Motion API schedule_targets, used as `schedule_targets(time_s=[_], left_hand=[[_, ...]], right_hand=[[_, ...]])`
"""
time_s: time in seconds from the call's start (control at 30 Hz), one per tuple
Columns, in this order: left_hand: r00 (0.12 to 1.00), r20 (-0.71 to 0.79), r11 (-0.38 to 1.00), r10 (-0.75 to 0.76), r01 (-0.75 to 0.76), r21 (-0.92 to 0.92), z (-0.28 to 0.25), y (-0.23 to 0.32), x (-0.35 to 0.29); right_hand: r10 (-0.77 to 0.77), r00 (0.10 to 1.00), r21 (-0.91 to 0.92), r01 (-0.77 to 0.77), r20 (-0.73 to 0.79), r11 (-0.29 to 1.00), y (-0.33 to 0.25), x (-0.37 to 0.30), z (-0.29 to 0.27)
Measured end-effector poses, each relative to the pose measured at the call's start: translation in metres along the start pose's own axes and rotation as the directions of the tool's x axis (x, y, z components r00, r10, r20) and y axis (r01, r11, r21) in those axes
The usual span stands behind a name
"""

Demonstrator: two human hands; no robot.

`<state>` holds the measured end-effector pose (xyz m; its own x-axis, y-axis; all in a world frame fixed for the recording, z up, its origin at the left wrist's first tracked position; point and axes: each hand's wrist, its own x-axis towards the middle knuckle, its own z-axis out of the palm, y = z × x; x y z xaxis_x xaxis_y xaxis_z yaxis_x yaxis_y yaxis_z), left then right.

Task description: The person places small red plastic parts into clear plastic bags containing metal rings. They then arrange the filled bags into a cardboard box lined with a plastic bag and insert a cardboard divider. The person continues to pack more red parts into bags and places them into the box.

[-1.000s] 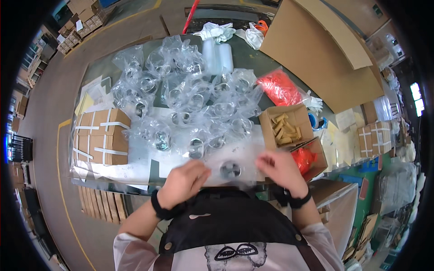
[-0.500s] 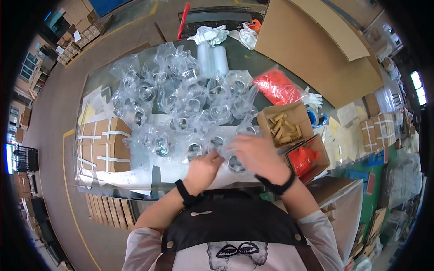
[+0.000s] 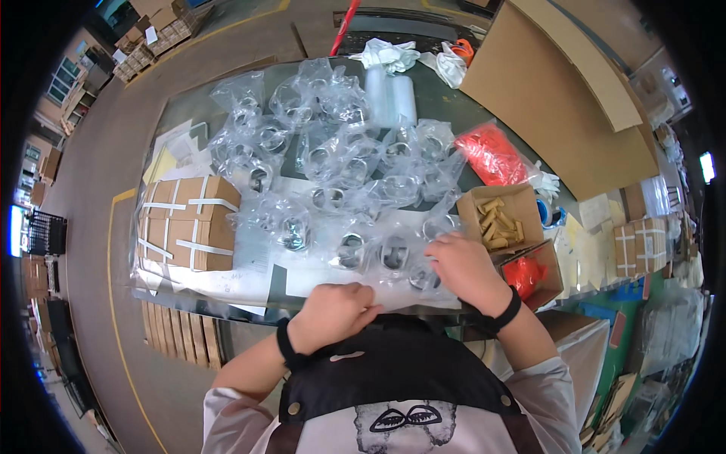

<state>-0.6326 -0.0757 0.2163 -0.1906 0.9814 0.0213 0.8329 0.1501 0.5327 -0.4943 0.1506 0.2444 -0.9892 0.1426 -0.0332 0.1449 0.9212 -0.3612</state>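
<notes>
My right hand (image 3: 470,274) is at the near right of the table, its fingertips closed on the edge of a clear plastic bag (image 3: 423,277) with a round metal part inside. The exact grip is partly hidden by the fingers. Over the table's near edge, my left hand (image 3: 333,312) has its fingers loosely bent and its thumb apart, with nothing visible in it. Just beyond the hands lie two more bagged metal parts, one in the middle (image 3: 394,254) and one to its left (image 3: 351,250). Several similar bagged parts (image 3: 333,163) crowd the table farther back.
A strapped cardboard box (image 3: 189,240) stands at left. At right are an open carton (image 3: 470,208) of tan cylinders and another carton (image 3: 550,266) with a red bag. Behind them lie a red packet (image 3: 490,155), plastic film rolls (image 3: 390,98) and a big cardboard sheet (image 3: 560,98).
My hands have moved apart: the right one to the right, onto a bag, the left one nearer to my body. Another bagged metal part now shows between them. The whole view has shifted slightly.
</notes>
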Motion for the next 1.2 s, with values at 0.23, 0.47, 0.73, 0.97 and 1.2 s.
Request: schedule_targets(time_s=[0.23,0.47,0.73,0.97,1.2], left_hand=[[0.982,-0.041,0.966,-0.187,0.191,0.173,0.017,-0.073,-0.004],[0.998,-0.055,0.973,-0.003,-0.010,-0.231,-0.029,-0.043,-0.074],[0.859,-0.411,0.931,-0.307,0.360,0.058,-0.004,-0.147,-0.012],[0.955,-0.266,0.966,-0.132,0.184,0.182,-0.001,-0.146,-0.065],[0.986,-0.082,0.989,0.143,-0.140,0.042,-0.015,-0.145,-0.104]], right_hand=[[-0.019,0.983,-0.096,0.038,0.185,0.995,-0.056,0.085,0.110],[-0.228,0.897,0.194,0.163,0.378,0.967,-0.061,0.025,0.018],[-0.228,0.974,-0.013,0.228,-0.002,0.974,-0.092,0.207,0.122],[-0.350,0.929,-0.002,0.353,0.119,0.936,-0.092,0.149,0.109],[-0.321,0.922,-0.110,0.349,0.215,0.930,-0.110,0.109,0.099]])
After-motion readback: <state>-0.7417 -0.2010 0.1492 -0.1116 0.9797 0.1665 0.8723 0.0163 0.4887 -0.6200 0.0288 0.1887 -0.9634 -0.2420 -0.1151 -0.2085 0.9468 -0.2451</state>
